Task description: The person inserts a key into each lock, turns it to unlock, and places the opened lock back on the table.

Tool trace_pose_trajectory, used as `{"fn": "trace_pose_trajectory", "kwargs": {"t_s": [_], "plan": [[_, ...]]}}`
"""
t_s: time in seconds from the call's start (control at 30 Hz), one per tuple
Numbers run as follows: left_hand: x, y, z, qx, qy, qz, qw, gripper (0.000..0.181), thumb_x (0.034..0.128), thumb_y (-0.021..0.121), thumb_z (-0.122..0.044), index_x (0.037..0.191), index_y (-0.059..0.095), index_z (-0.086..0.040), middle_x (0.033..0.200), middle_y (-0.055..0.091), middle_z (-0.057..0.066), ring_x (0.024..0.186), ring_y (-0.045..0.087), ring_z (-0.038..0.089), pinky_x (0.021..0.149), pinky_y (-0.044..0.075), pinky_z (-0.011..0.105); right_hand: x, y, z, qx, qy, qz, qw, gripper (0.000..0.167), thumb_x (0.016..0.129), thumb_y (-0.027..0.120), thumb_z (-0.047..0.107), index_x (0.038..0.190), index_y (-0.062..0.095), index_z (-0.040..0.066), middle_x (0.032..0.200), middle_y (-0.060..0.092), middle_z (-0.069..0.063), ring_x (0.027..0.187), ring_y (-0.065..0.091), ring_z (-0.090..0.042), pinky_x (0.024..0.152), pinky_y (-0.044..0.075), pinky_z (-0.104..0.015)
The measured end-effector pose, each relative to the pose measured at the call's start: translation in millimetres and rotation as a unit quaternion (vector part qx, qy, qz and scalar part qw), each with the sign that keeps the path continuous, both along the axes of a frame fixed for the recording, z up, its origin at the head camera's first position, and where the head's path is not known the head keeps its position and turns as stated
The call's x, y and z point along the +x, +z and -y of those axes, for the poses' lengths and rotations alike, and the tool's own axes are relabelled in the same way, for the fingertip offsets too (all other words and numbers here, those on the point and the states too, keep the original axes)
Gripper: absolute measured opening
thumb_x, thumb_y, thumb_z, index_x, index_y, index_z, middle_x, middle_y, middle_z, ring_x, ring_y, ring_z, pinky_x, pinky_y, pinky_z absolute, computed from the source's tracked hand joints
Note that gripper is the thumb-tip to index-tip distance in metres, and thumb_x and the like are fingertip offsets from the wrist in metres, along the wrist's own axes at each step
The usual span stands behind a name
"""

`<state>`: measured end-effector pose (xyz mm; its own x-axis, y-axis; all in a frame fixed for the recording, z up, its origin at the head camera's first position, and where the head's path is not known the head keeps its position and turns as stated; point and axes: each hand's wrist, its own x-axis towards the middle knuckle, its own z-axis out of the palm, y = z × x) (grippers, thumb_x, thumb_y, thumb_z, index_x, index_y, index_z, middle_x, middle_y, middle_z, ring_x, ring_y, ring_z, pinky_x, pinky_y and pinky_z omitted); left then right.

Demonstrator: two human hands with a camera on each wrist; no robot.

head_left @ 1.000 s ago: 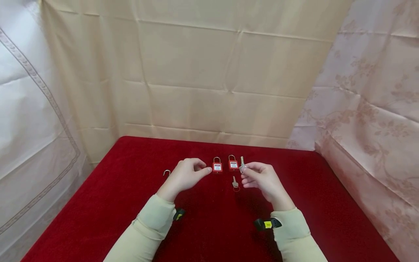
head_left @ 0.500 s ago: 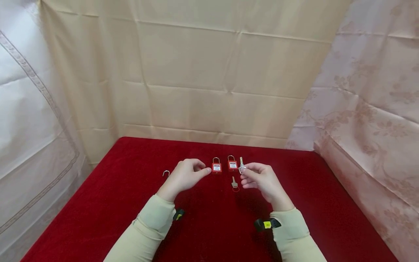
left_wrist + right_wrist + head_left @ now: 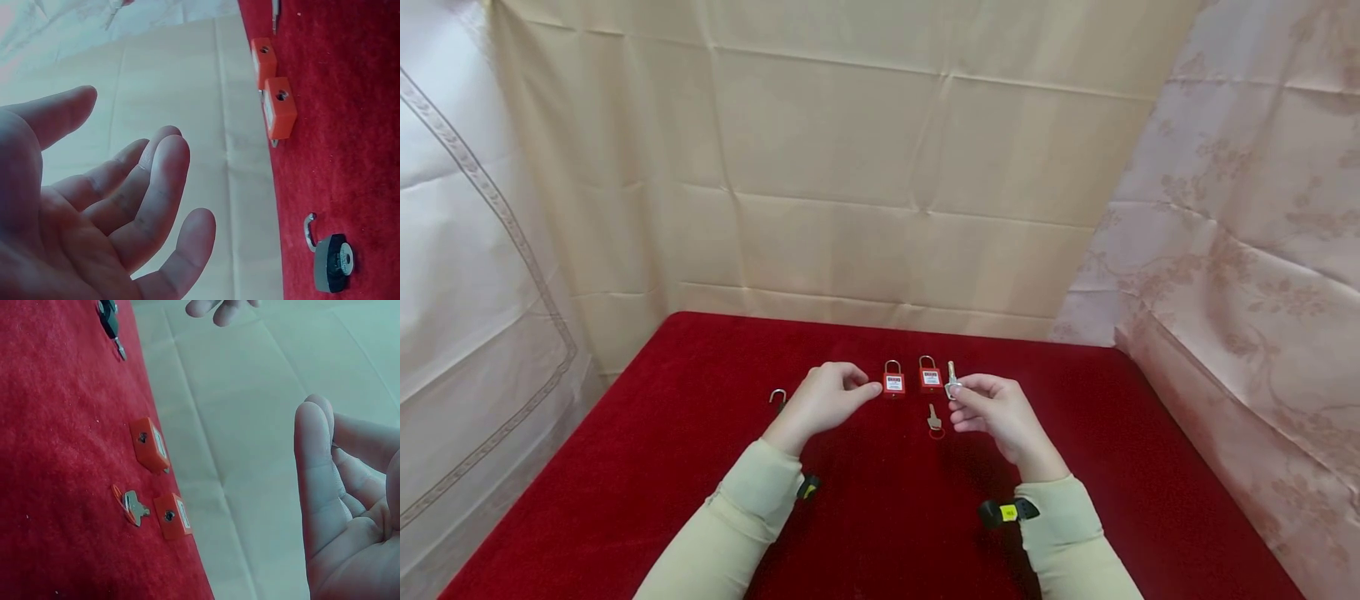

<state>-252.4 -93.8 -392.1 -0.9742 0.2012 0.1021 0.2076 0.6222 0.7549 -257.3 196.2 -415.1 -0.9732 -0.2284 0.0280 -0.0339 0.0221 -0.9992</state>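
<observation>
My right hand (image 3: 1003,412) is raised above the table and pinches a silver key (image 3: 952,383) between thumb and fingertips, its blade pointing up. In the right wrist view, the thumb hides that key. My left hand (image 3: 826,400) holds nothing; its fingers are loosely bent in the left wrist view. Between the hands are two red padlocks, the left one (image 3: 893,384) and the right one (image 3: 929,380), with white labels and closed shackles. A second key (image 3: 934,418) with a red ring lies in front of the right padlock.
A black padlock (image 3: 331,262) with a silver shackle lies on the left, mostly behind my left hand in the head view. Red cloth (image 3: 880,517) covers the table. A beige curtain (image 3: 850,167) hangs behind, with patterned cloth (image 3: 1247,250) on the right.
Both hands keep their pose, the right one still pinching the key. Only a slight shift of the head view to the right shows; the padlocks stay put.
</observation>
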Motion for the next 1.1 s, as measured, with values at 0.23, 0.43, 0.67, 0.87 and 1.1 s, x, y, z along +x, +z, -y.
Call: {"fn": "trace_pose_trajectory", "kwargs": {"t_s": [0.23, 0.43, 0.67, 0.87, 1.1], "plan": [[-13.7, -2.5, -5.9, -0.015, 0.003, 0.009, 0.9998, 0.032, 0.0942, 0.071, -0.039, 0.11, 0.074, -0.012, 0.101, 0.07, -0.001, 0.087, 0.064, 0.017, 0.079, 0.054, 0.04, -1.2, 0.0, -2, -0.009, -0.006, 0.006, 0.9999, 0.024, 0.096, 0.07, 0.007, 0.112, 0.064, -0.009, 0.086, 0.069, -0.015, 0.067, 0.07, -0.02, 0.068, 0.061, -0.039], [-24.0, 1.7, -11.7, -0.031, 0.017, 0.005, 0.9994, 0.033, 0.0942, 0.071, -0.039, 0.111, 0.074, -0.01, 0.105, 0.07, 0.003, 0.089, 0.064, 0.02, 0.082, 0.054, 0.041, -2.8, -2.0, -4, -0.011, -0.008, 0.007, 0.9999, 0.026, 0.096, 0.071, 0.008, 0.113, 0.064, -0.01, 0.085, 0.069, -0.014, 0.067, 0.07, -0.02, 0.068, 0.061, -0.038], [-35.6, 2.6, -19.0, -0.046, 0.03, 0.032, 0.998, 0.043, 0.0955, 0.07, -0.039, 0.123, 0.07, -0.006, 0.115, 0.069, 0.008, 0.1, 0.065, 0.024, 0.088, 0.054, 0.045, -5.7, -5.9, -7, -0.025, -0.016, 0.016, 0.9994, 0.019, 0.097, 0.07, 0.007, 0.109, 0.066, -0.006, 0.083, 0.07, -0.012, 0.066, 0.07, -0.019, 0.067, 0.061, -0.037], [-45.4, -0.6, -25.1, -0.061, 0.047, 0.043, 0.9961, 0.044, 0.0954, 0.069, -0.041, 0.122, 0.07, -0.006, 0.115, 0.068, 0.009, 0.1, 0.064, 0.026, 0.087, 0.054, 0.045, -9.1, -10.6, -11, -0.037, -0.023, 0.032, 0.9985, 0.016, 0.097, 0.069, 0.007, 0.109, 0.066, -0.004, 0.083, 0.07, -0.011, 0.066, 0.071, -0.019, 0.067, 0.061, -0.037], [-54.8, -7.9, -33.6, -0.074, 0.047, 0.059, 0.9944, 0.036, 0.0953, 0.069, -0.039, 0.1, 0.071, -0.004, 0.084, 0.066, 0.005, 0.074, 0.059, 0.019, 0.069, 0.052, 0.037, -10.4, -14.1, -13, -0.038, -0.027, 0.041, 0.9981, 0.018, 0.097, 0.07, 0.008, 0.11, 0.066, -0.004, 0.084, 0.071, -0.012, 0.067, 0.071, -0.019, 0.068, 0.061, -0.036]]}}
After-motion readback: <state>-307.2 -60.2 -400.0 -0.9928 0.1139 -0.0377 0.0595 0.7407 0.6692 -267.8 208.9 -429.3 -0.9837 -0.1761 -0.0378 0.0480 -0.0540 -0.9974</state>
